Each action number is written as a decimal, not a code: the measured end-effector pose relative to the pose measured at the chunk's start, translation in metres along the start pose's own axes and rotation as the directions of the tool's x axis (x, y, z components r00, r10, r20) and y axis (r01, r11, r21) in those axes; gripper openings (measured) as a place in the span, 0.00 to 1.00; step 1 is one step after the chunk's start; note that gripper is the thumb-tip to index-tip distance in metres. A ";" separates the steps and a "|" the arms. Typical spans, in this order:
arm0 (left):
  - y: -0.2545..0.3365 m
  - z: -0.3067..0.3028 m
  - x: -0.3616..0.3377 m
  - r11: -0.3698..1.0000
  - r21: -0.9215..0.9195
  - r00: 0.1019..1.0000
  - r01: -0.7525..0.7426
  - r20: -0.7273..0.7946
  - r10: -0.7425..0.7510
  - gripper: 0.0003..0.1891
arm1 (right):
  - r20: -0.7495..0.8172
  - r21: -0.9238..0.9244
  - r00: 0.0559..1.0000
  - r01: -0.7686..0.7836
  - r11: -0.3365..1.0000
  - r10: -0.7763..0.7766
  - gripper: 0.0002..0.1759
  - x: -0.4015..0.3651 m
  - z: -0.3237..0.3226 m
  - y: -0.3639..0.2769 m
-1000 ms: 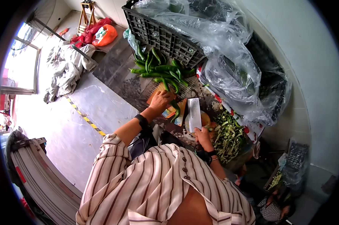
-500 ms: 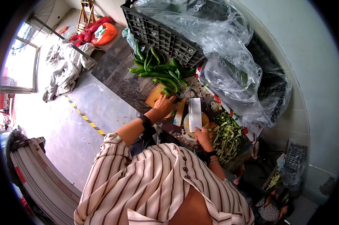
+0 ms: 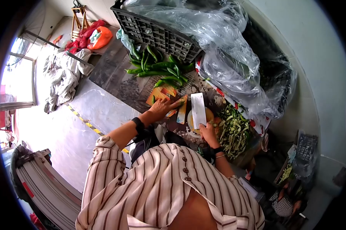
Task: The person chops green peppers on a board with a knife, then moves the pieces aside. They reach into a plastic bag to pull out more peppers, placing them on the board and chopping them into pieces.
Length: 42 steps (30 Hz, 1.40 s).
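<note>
Left hand (image 3: 159, 109), grasp unclear; right hand (image 3: 208, 134) holds cleaver (image 3: 198, 110).

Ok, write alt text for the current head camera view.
A person's right hand holds a broad-bladed knife over a round board, beside chopped green pieces. The left hand is over orange sheets, near whole green peppers. Beyond stands a black crate partly draped with clear plastic.

The left hand (image 3: 160, 109) reaches forward, its fingers seemingly spread, while the right hand (image 3: 208, 134) is closed.
</note>
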<state>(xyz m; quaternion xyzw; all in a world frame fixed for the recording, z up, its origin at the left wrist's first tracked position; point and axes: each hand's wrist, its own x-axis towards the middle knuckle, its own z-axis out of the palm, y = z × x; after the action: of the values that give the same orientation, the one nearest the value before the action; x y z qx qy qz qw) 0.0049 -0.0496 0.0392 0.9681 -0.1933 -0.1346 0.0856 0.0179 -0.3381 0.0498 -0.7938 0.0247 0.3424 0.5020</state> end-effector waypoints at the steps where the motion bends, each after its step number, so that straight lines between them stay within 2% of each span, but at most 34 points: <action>1: 0.002 -0.002 -0.002 0.995 -0.095 0.996 -0.038 -0.090 0.030 0.34 | -0.008 0.004 1.000 -0.003 1.000 0.003 0.15 0.000 0.000 0.000; 2: 0.005 -0.005 -0.003 0.979 -0.187 0.982 -0.085 -0.180 0.051 0.35 | 0.000 0.002 1.000 0.001 1.000 -0.001 0.15 0.000 0.001 0.000; 4: 0.009 0.004 -0.004 0.972 -0.208 0.971 -0.112 -0.229 0.063 0.35 | -0.002 0.005 1.000 0.003 1.000 -0.003 0.16 0.003 0.000 0.008; 6: 0.010 0.011 -0.002 0.965 -0.226 0.959 -0.136 -0.276 0.070 0.35 | -0.112 -0.310 0.973 0.160 0.937 -0.203 0.16 0.014 0.001 0.023; 7: 0.011 0.013 -0.002 0.966 -0.213 0.952 -0.147 -0.295 0.080 0.34 | -0.185 -0.394 0.939 0.201 0.897 -0.291 0.18 0.006 0.006 0.001; 8: 0.012 0.015 -0.004 0.967 -0.203 0.946 -0.156 -0.312 0.088 0.34 | -0.188 -0.388 0.940 0.195 0.901 -0.285 0.18 0.003 0.006 -0.016; 10: 0.011 0.009 -0.004 0.952 -0.268 0.958 -0.146 -0.278 0.068 0.33 | -0.123 -0.397 0.955 0.202 0.895 -0.270 0.17 0.003 0.005 -0.038; 11: 0.012 0.004 -0.003 0.936 -0.328 0.966 -0.132 -0.253 0.047 0.32 | -0.119 -0.463 0.936 0.244 0.852 -0.332 0.16 0.003 0.008 -0.048; 12: 0.013 0.004 -0.002 0.935 -0.327 0.966 -0.136 -0.251 0.052 0.32 | -0.124 -0.461 0.936 0.240 0.854 -0.330 0.16 0.006 0.012 -0.049; 14: 0.013 0.002 -0.002 0.947 -0.282 0.954 -0.155 -0.293 0.069 0.27 | -0.014 -0.641 0.864 0.378 0.668 -0.503 0.15 0.012 0.017 -0.050; 17: 0.017 0.009 -0.002 0.962 -0.216 0.931 -0.167 -0.356 0.082 0.25 | 0.078 -0.713 0.868 0.392 0.581 -0.490 0.13 0.010 0.020 -0.058; 19: 0.019 0.006 -0.005 0.965 -0.221 0.942 -0.139 -0.330 0.060 0.24 | 0.111 -0.749 0.875 0.385 0.539 -0.471 0.12 0.008 0.024 -0.061; 21: 0.022 0.006 -0.005 0.967 -0.226 0.951 -0.117 -0.307 0.044 0.23 | 0.191 -0.793 0.854 0.425 0.436 -0.485 0.10 0.010 0.024 -0.066; 22: 0.022 0.007 -0.005 0.971 -0.216 0.953 -0.106 -0.300 0.037 0.23 | 0.189 -0.795 0.854 0.423 0.435 -0.484 0.10 0.011 0.025 -0.069; 24: 0.021 0.008 -0.005 0.974 -0.205 0.955 -0.092 -0.294 0.028 0.22 | 0.238 -0.814 0.812 0.466 0.347 -0.533 0.09 0.013 0.026 -0.075; 27: 0.021 0.010 -0.006 0.981 -0.187 0.973 -0.058 -0.229 0.014 0.22 | 0.247 -0.838 0.831 0.441 0.320 -0.499 0.08 0.016 0.028 -0.078; 29: 0.022 0.012 -0.005 0.980 -0.185 0.952 -0.072 -0.305 0.012 0.23 | 0.258 -0.833 0.823 0.454 0.315 -0.506 0.07 0.018 0.028 -0.080; 32: 0.022 0.011 -0.004 0.977 -0.208 0.972 -0.049 -0.235 -0.001 0.23 | 0.275 -0.828 0.828 0.462 0.318 -0.488 0.06 0.020 0.027 -0.086; 35: 0.023 0.014 -0.003 0.976 -0.208 0.954 -0.064 -0.300 -0.001 0.24 | 0.288 -0.840 0.851 0.445 0.311 -0.440 0.06 0.023 0.029 -0.090; 42: 0.025 0.022 0.000 0.969 -0.248 0.957 -0.019 -0.284 -0.054 0.26 | 0.266 -0.862 0.886 0.395 0.319 -0.379 0.06 0.034 0.037 -0.095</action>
<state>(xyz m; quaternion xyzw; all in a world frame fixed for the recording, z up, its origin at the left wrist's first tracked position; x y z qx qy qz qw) -0.0106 -0.0744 0.0236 0.9607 -0.1516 -0.0161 0.2319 0.0605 -0.2509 0.0948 -0.9153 -0.3553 0.1776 0.0664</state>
